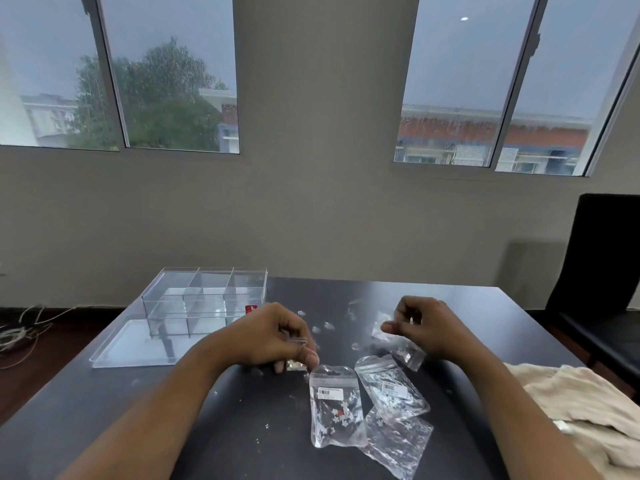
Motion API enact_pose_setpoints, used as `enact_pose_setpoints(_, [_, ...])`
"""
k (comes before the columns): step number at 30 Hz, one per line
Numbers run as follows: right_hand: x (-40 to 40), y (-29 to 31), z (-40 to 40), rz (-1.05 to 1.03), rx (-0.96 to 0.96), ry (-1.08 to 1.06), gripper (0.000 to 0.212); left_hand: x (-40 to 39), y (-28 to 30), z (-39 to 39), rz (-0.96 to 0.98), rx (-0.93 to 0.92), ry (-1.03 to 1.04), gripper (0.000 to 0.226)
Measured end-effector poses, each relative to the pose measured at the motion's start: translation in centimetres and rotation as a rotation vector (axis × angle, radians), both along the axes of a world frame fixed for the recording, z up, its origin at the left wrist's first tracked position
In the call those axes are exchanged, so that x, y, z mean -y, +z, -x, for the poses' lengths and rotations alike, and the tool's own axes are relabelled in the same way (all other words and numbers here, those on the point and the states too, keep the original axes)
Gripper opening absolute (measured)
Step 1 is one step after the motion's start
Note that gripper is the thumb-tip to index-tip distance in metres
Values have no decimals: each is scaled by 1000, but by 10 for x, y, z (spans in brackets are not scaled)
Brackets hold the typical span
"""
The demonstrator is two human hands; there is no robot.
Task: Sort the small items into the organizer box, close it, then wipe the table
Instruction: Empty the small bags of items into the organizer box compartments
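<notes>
I work at a dark matte table (145, 403) under rain-streaked windows. Nearest lie clear plastic zip bags (334, 408) of small pale pieces. My left hand (273, 336) pinches a small clear item; whether my right hand (427, 325), fingers curled, holds anything, I cannot tell. The clear six-compartment acrylic organizer box (204, 301) stands open beyond, left. Procedure: carry each item fully over one compartment before release.

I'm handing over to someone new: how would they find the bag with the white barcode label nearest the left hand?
Start at the dark table and find the cluster of clear zip bags at its near centre. Take the leftmost one, the labelled zip bag, just below the left hand. Unlike its neighbours, it lies nearly upright, label on top, with small white flower-shaped pieces and one red piece inside.
</notes>
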State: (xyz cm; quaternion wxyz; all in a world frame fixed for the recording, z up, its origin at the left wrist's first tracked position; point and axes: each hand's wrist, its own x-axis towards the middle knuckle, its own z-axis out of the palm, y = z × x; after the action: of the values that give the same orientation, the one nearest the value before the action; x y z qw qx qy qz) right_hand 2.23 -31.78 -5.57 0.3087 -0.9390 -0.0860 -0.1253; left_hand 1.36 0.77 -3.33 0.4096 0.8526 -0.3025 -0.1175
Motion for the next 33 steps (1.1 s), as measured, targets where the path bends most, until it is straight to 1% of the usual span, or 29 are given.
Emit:
enact_pose_setpoints(2, [-1, 3, 2, -112, -42, 45, 39, -2, -2, -3, 66, 10, 40, 21])
enact_pose_setpoints(5, [-4, 8, 6, -231, -83, 36, 39, -3, -3, -8, 178, 20, 120, 16])
enact_pose_setpoints(8, [-7, 14, 11, -402, -113, 20, 35, -2, -5, -13, 321, 42, 196, 15])
enact_pose_setpoints(12, [-7, 19, 13, -620, -138, -3, 28, 1, -3, -17, 535, 161, 330, 10])
enact_pose_setpoints(14, [-7, 22, 13, -702, -138, -18, 26, 0, -1, -17, 591, 210, 401, 9])
enact_pose_setpoints(15, [-5, 22, 13, -729, -136, -23, 26, -2, -1, -17, 572, 251, 429, 9])
enact_pose_setpoints(17, [-3, 20, 14, -746, -129, -39, 25, -5, -4, -19, 475, 350, 464, 10])
enact_pose_setpoints(20, [-3, 17, 17, -764, -122, -66, 23, -7, -9, -16, 409, 436, 461, 10])
enact_pose_setpoints(22, [-7, 16, 18, -781, -122, -82, 21, -11, -10, -16, 395, 460, 462, 9])
enact_pose_setpoints(25, [-13, 18, 17, -839, -96, -83, 22, -21, -3, -20, 380, 446, 468, 12])
enact_pose_setpoints(27, [-13, 21, 16, -855, -72, -79, 23, -27, 5, -25, 312, 487, 438, 12])
enact_pose_setpoints(31, [-12, 25, 17, -798, 25, -66, 23, -39, 21, -37, 152, 601, 351, 10])
enact_pose_setpoints(33, [-18, 22, 19, -732, 76, -19, 25, -47, 21, -42, 150, 616, 364, 12])
